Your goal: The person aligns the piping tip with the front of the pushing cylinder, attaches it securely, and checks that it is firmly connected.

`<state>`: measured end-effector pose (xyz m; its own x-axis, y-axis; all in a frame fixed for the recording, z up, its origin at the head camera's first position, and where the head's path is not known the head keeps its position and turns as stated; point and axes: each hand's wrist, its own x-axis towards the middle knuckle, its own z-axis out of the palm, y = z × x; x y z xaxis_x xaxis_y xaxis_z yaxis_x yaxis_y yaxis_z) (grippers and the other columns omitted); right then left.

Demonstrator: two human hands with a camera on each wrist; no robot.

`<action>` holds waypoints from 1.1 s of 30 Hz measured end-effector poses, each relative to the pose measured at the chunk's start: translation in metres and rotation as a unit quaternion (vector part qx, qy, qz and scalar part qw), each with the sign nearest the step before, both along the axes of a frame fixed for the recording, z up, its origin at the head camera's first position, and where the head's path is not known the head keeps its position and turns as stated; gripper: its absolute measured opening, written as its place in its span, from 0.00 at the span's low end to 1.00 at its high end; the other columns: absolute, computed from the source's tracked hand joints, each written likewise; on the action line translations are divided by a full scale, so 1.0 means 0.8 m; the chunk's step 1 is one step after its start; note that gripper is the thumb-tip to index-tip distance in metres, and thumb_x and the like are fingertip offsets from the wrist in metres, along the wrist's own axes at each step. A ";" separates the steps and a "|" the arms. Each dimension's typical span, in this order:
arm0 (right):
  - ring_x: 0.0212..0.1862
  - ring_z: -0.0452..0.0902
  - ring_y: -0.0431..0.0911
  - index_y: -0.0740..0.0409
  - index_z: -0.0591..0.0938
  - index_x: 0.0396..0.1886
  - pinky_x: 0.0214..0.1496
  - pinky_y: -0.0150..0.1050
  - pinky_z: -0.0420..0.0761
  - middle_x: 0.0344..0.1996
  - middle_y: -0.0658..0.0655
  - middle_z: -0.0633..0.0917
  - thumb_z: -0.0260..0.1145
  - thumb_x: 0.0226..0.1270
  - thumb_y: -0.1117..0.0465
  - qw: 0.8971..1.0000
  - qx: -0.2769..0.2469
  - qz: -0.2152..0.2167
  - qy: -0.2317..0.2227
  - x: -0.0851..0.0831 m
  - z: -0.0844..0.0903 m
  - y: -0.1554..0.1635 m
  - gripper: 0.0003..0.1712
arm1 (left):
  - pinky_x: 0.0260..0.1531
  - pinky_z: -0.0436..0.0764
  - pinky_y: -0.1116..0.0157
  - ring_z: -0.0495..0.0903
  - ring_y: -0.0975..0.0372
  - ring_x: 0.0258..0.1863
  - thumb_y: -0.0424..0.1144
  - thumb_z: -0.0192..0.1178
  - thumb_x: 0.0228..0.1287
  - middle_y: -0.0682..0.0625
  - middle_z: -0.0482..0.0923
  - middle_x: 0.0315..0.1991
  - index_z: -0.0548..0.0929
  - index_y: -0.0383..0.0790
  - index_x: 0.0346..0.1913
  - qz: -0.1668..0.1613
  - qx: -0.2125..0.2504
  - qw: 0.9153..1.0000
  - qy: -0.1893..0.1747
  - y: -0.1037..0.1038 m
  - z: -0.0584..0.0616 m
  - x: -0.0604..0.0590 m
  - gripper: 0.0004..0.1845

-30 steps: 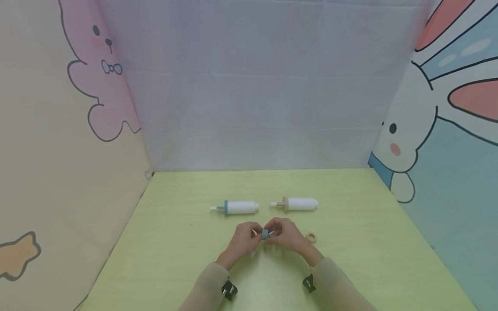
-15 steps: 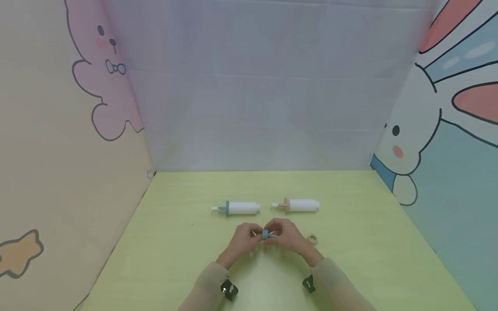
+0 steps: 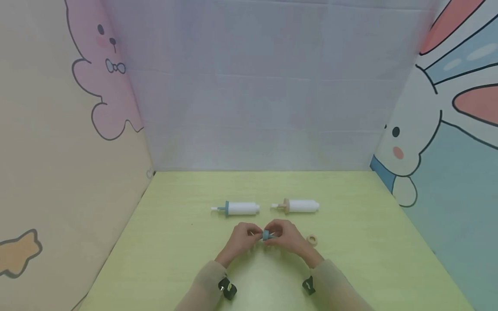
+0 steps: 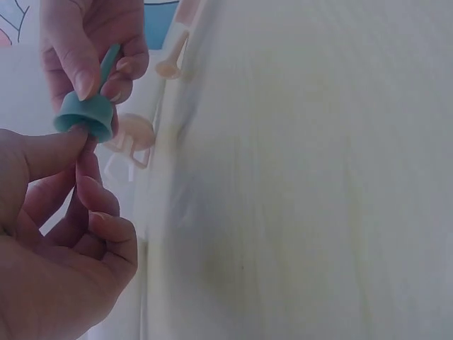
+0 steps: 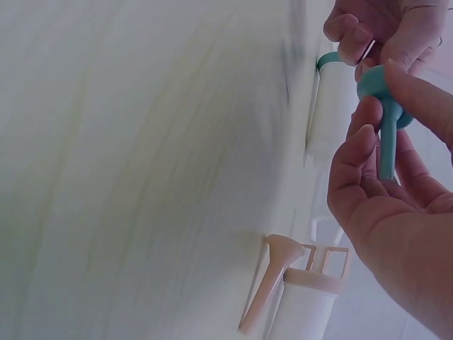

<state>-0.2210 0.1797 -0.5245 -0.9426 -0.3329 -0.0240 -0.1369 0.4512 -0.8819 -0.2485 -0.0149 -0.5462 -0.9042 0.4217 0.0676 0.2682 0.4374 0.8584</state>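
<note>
Hands meet over the near-middle of the green bench (image 3: 163, 242), both on one small teal funnel-shaped piece (image 3: 266, 235). It is held clear above the bench surface, between the two hands.

Left hand (image 3: 240, 241): grip clenched, thumb and forefinger pinching at the wide end of the teal piece; the wrist view shows the thumb tip against its rim, other fingers curled into the palm. What exactly sits between those fingertips is too small to tell.

Right hand (image 3: 288, 237): grip grasping the teal piece by its narrow stem, thumb on the wide end and fingertips along the stem, per the right wrist view.

Behind the hands, two white cylinders lie on their sides on the bench, well apart from each other:
- left white cylinder (image 3: 241, 208) with a teal collar and a thin white tip pointing left
- right white cylinder (image 3: 302, 206) with a beige collar and a beige tip pointing left

Small beige ring (image 3: 311, 239) lies flat on the bench just beside the right hand, not touching it.

Both wrists carry a black camera mount; sleeves are beige. Bench is boxed in by cartoon-rabbit panels left and right and a plain pale panel at the back.
</note>
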 end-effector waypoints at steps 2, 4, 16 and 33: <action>0.41 0.81 0.47 0.56 0.81 0.43 0.43 0.41 0.79 0.40 0.53 0.84 0.73 0.52 0.58 1.000 0.000 0.000 0.003 0.000 -0.002 0.002 0.18 | 0.22 0.76 0.68 0.77 0.67 0.22 0.39 0.64 0.59 0.56 0.84 0.29 0.87 0.45 0.31 0.009 -0.005 1.000 0.019 -0.003 0.003 -0.005 0.03; 0.40 0.81 0.46 0.55 0.81 0.43 0.42 0.40 0.79 0.39 0.52 0.84 0.74 0.52 0.57 1.000 0.004 -0.004 0.005 -0.001 -0.004 0.003 0.18 | 0.23 0.75 0.70 0.76 0.68 0.22 0.40 0.65 0.58 0.57 0.83 0.28 0.86 0.46 0.30 0.022 -0.014 0.999 0.046 -0.006 0.007 -0.012 0.03; 0.40 0.81 0.45 0.55 0.81 0.42 0.43 0.40 0.79 0.38 0.51 0.84 0.75 0.49 0.57 0.999 0.026 -0.029 0.018 -0.004 -0.006 0.008 0.20 | 0.35 0.78 0.61 0.79 0.56 0.36 0.41 0.67 0.54 0.46 0.82 0.39 0.85 0.39 0.43 0.060 -0.090 0.988 0.114 -0.024 0.032 -0.053 0.14; 0.40 0.81 0.45 0.56 0.81 0.43 0.42 0.38 0.79 0.38 0.52 0.83 0.73 0.52 0.57 1.000 0.010 -0.021 0.010 -0.002 -0.006 0.012 0.19 | 0.52 0.69 0.47 0.71 0.46 0.54 0.52 0.73 0.45 0.41 0.75 0.53 0.79 0.42 0.55 0.080 -0.191 0.950 0.232 -0.025 0.026 -0.073 0.32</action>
<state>-0.2225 0.1892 -0.5294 -0.9560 -0.2933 -0.0114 -0.1351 0.4741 -0.8700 -0.3073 -0.0347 -0.5252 -0.8686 0.3556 0.3451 0.4836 0.7599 0.4343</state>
